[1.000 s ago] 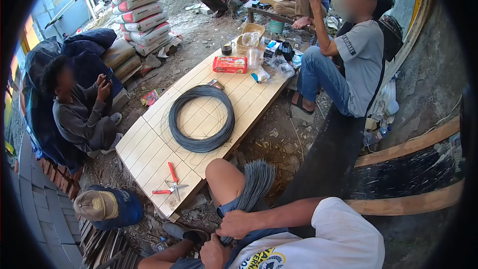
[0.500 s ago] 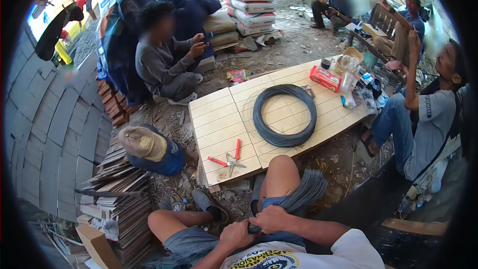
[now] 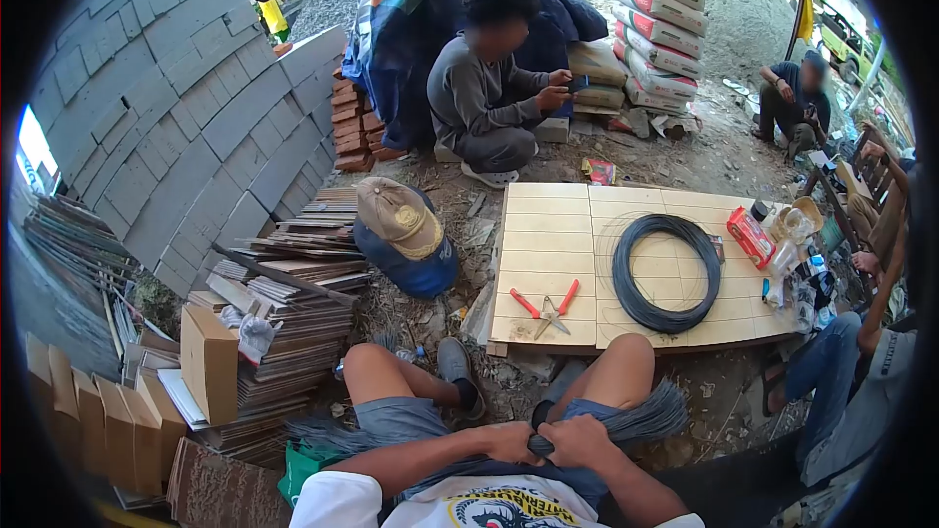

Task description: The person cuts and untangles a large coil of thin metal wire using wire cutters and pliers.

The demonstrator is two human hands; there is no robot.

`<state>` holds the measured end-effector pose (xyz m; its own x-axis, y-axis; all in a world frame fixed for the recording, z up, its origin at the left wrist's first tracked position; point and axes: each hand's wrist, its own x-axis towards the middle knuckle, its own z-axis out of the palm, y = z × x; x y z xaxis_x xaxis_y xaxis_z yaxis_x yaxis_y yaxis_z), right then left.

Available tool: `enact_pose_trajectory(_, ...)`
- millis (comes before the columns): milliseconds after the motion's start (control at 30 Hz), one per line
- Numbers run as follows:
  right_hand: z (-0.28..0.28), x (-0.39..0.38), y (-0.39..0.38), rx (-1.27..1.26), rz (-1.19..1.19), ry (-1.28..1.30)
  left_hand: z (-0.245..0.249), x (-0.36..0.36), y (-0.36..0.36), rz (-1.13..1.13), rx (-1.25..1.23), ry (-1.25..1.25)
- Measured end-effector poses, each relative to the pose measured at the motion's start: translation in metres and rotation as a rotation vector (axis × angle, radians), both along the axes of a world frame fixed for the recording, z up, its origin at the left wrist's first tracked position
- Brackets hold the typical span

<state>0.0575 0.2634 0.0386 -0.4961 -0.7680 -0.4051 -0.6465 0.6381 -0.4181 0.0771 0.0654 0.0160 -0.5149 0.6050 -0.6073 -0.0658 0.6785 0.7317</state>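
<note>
Okay, both hands sit low in view, pressed side by side over the lap. The left hand (image 3: 509, 442) and right hand (image 3: 580, 440) are each closed in a fist round the middle of a bundle of cut wires (image 3: 646, 416). The fingers curl under, so the fingertips are hidden. The bundle lies across the thighs. One end fans out to the right of the right hand, beside the knee. The other end runs left of the left hand and is partly lost against the grey shorts.

Just ahead of the hands, past the knees, is a wooden board (image 3: 548, 235). Red-handled cutters (image 3: 550, 308) lie on its near edge; they are probably snips, but the blades are too small to tell. A wire coil (image 3: 626, 284) lies flat on the board, ahead and right of the right hand. Further right is a red packet (image 3: 751, 237), next to clear bags that are hard to make out.

Ahead and left of the left hand, a tan cap (image 3: 399, 217) rests on a blue bag (image 3: 416, 269). Stacked tiles (image 3: 293, 284) stand further left. Far ahead, a seated person (image 3: 484, 98) holds a phone. Another person's jeans leg (image 3: 831, 372) is cut off at the right edge.
</note>
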Motion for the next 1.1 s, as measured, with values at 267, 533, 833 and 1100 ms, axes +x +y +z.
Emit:
enact_pose_trajectory(267,0.002,0.006,0.028,-0.365,-0.081,0.405,0.02,-0.011,0.001,0.018,0.018,-0.255)
enact_pose_trajectory(533,0.05,-0.008,0.089,-0.289,-0.139,0.556,0.053,-0.015,0.005,-0.018,0.072,-0.217)
enact_pose_trajectory(833,0.019,-0.019,0.125,-0.167,-0.255,0.638,0.048,-0.002,0.029,-0.06,0.062,0.026)
enact_pose_trajectory(1100,0.004,-0.03,0.125,-0.014,-0.405,0.493,0.038,0.002,0.042,0.029,-0.012,0.126)
